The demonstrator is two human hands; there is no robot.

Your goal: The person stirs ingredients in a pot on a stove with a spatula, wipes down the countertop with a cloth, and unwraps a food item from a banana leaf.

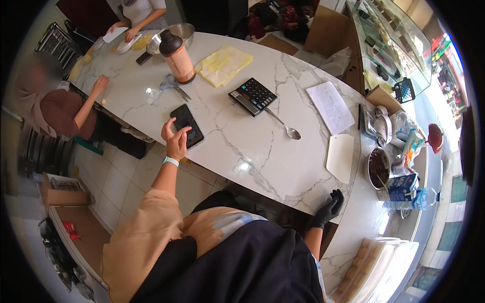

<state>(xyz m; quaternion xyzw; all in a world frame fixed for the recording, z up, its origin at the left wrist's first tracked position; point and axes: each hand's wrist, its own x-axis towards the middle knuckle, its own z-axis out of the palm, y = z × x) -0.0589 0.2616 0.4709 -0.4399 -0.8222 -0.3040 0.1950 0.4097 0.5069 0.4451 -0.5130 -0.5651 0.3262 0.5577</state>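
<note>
My bare left hand (176, 140) is over a dark smartphone (187, 125) lying on the marble table, its fingers spread and a fingertip at the screen. A light band circles that wrist. My right hand (329, 208), in a black glove, rests at the table's near right edge with fingers extended and nothing visible in it. Nearest to it lies a white tray-like sheet (340, 157). Beyond the phone are scissors (174, 86) and a brown bottle (178, 58). A black calculator (252, 96) and a spoon (292, 133) lie to the right of the phone.
A written paper (330, 107) and folded yellow cloth (225, 65) lie on the table. At right are a bowl of dark brown mixture (378, 169), a blue carton (401, 187) and plastic containers (376, 265). A seated person (65, 108) is at left; another (144, 15) works at the far end.
</note>
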